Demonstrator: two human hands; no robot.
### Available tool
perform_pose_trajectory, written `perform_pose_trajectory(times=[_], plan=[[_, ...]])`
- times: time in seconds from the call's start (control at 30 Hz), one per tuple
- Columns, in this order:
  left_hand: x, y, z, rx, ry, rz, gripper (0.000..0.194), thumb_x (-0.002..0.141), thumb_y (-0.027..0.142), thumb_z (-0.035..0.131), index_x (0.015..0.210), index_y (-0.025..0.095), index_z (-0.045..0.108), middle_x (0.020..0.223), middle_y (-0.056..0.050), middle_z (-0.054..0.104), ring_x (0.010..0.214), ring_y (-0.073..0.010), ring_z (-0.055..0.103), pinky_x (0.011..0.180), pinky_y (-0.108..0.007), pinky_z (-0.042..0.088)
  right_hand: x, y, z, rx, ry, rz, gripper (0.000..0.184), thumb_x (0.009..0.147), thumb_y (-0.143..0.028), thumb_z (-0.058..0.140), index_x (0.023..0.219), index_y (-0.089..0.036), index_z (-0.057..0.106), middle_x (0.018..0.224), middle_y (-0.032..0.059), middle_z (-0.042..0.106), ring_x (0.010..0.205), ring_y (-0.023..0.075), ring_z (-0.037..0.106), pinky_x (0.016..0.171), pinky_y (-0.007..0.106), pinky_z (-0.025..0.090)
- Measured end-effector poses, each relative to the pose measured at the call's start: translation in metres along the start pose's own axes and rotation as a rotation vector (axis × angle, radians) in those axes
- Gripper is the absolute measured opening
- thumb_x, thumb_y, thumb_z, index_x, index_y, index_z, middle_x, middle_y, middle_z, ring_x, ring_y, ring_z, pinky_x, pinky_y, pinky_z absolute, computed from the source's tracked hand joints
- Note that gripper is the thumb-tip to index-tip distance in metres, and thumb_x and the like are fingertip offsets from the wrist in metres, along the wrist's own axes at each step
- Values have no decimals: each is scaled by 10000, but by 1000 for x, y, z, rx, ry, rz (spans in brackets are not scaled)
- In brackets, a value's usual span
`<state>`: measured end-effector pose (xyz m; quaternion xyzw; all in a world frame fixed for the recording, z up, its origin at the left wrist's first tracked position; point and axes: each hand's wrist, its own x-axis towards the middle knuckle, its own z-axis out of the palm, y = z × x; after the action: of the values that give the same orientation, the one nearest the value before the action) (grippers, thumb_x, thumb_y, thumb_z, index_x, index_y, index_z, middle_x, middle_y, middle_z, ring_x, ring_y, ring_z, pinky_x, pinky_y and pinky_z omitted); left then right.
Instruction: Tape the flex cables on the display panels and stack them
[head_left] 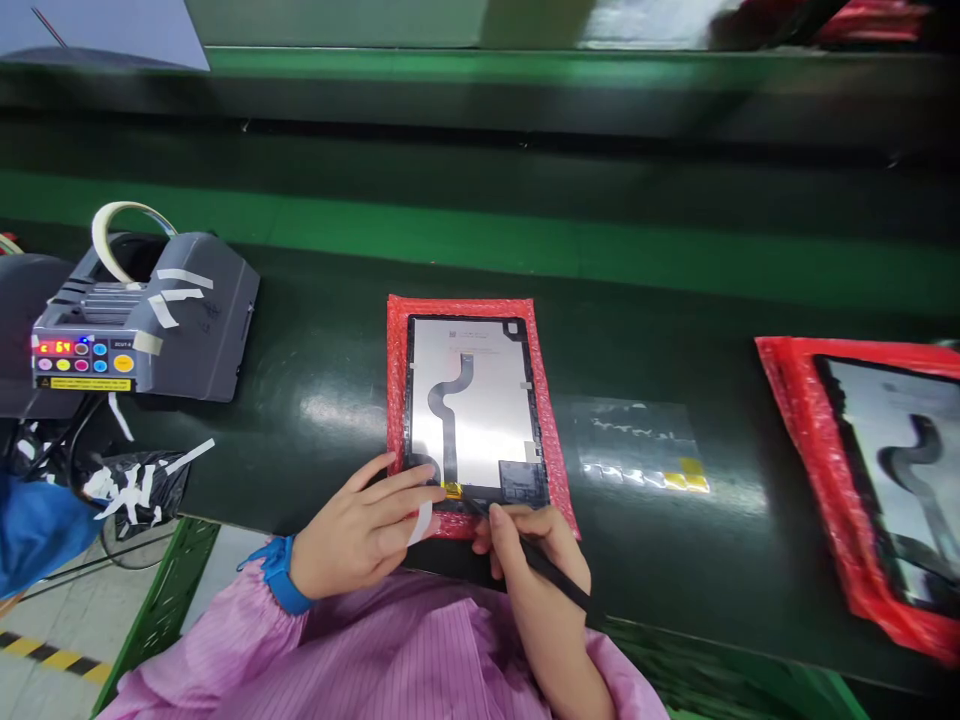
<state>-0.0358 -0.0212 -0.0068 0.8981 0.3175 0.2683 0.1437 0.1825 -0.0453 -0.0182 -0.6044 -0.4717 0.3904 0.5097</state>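
A tablet screen panel (491, 420) with a silver back and black frame lies on a red bubble-wrap sheet (553, 440). A dark curved flex cable (448, 430) runs down it to a small yellow tape patch (452, 490) at the lower edge. My left hand (375, 525) rests on the panel's lower left, fingers stretched out, beside the yellow patch. A white tape strip (421, 522) lies against its fingers; whether it is stuck there is unclear. My right hand (536, 550) is closed around slim black tweezers (559, 578), their tip near the panel's lower edge.
At left stands a grey tape dispenser (202, 325) with tape strips stuck on it. Scraps of white tape lie on a black bag (139, 485) below. A clear sheet with yellow pieces (645, 450) lies right of the panel. Another panel (907, 480) sits on red wrap farther right.
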Motion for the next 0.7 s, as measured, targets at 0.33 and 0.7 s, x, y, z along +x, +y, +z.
perform_pose_trajectory(times=[0.33, 0.7], plan=[[3, 2, 4, 39, -51, -32, 277, 961, 52, 490, 1174, 181, 610, 1347, -85, 728, 1420, -225, 561, 1255, -510, 288, 0, 8, -2, -7, -28, -24, 338, 923, -370, 747, 701, -235, 530, 650, -2, 728, 433, 118, 607, 416, 237, 506], [10, 6, 5, 103, -112, -56, 377, 991, 82, 469, 1318, 205, 609, 1343, -68, 729, 1359, -247, 581, 1170, -509, 363, 0, 0, -4, -85, -7, -23, 290, 919, -339, 751, 736, -240, 549, 659, -15, 723, 438, 117, 610, 444, 233, 494]])
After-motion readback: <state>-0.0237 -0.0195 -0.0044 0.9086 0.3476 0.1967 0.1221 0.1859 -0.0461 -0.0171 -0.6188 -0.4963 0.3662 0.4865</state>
